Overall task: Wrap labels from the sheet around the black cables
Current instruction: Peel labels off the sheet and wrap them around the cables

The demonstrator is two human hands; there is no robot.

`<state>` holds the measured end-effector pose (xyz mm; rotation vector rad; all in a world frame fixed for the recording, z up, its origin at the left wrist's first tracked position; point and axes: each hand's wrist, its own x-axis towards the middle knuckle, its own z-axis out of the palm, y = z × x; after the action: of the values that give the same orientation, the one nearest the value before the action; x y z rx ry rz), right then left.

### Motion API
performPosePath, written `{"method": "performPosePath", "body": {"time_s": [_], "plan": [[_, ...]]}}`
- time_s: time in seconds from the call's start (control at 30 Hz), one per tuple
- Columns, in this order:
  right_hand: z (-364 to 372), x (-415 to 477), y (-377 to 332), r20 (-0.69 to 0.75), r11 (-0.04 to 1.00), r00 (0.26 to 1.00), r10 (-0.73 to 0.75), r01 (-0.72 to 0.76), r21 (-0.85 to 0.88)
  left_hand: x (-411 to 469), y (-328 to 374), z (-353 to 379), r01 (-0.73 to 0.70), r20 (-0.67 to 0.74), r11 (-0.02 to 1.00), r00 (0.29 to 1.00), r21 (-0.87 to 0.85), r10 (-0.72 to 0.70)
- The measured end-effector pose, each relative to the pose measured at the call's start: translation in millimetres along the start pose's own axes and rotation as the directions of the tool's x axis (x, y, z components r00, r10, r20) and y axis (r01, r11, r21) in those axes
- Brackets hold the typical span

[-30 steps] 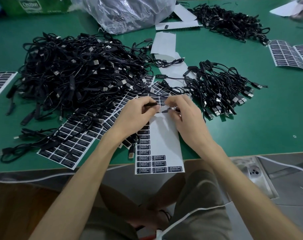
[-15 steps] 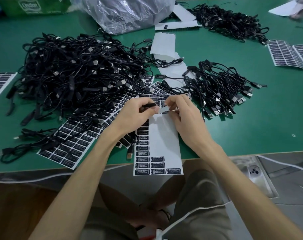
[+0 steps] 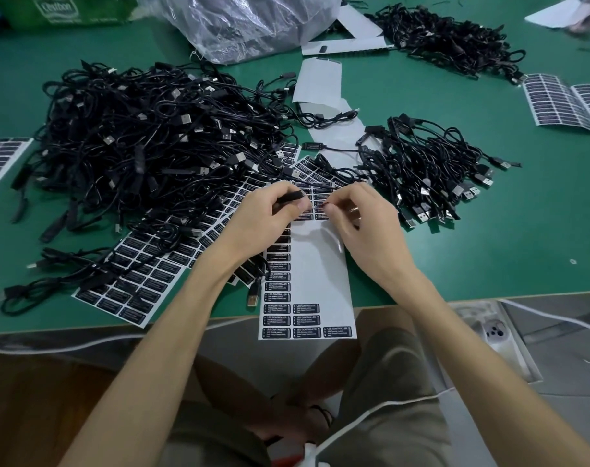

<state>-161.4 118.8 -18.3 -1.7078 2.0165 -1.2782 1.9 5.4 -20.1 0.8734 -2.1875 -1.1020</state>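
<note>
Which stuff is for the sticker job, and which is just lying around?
For the job: left hand, right hand, black cable gripped by the left hand, label sheet under both hands, big cable pile.

Just lying about: plastic bag, green box, blank white sheets.

The long white label sheet (image 3: 315,264) lies flat, black labels left down its left column and bottom rows, with a big tangled heap of black cables (image 3: 145,146) to its upper left, a smaller bundle (image 3: 428,173) to its upper right, and one slim black cable (image 3: 291,196) held over its top end beside a pinched label (image 3: 323,205).
</note>
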Motion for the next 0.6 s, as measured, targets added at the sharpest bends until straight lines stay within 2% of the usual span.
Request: {"method": "performPosePath", "body": {"time_s": [0.27, 0.47, 0.6], "plan": [[-6.1, 2.1, 2.1, -0.021, 0.977, 0.989, 0.144, -0.139, 0.159, -1.4, 1.3, -0.1, -0.004, -0.005, 0.998, 1.000, 0.064, 0.005], [-5.9, 1.8, 3.3, -0.015, 0.971, 0.988, 0.156, -0.151, 0.188, -1.8, -0.5, 0.1, 0.034, 0.017, 0.998, 0.999, 0.061, -0.035], [-6.0, 2.2, 3.7, -0.005, 0.969, 0.986, 0.164, -0.160, 0.189, -1.5, -2.2, 0.6, -0.009, 0.000, 0.998, 1.000, 0.070, 0.009]]}}
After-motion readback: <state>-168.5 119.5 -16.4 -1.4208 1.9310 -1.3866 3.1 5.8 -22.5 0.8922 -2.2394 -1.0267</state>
